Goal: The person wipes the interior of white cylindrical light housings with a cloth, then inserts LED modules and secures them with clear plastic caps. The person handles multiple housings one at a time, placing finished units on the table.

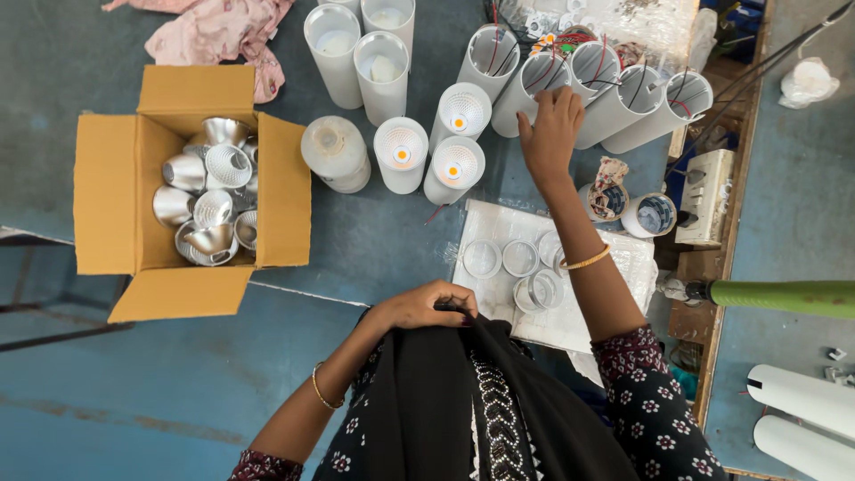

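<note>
My right hand (550,134) reaches forward over the blue table, its fingers on the rim of a white cylindrical lamp housing (527,91) with red and black wires inside. Several more such wired housings (623,102) lie beside it. My left hand (426,305) is pulled in close to my body, its fingers closed on the black cloth (445,392) of my clothing. Three white housings fitted with orange-centred reflectors (452,169) stand just left of my right hand.
An open cardboard box (116,191) of shiny silver reflectors (209,200) sits at the left. Clear round lenses (521,258) lie on a white sheet. Pink cloth (223,31), tape rolls (655,214), a green-handled tool (784,297) and white tubes (802,401) lie around.
</note>
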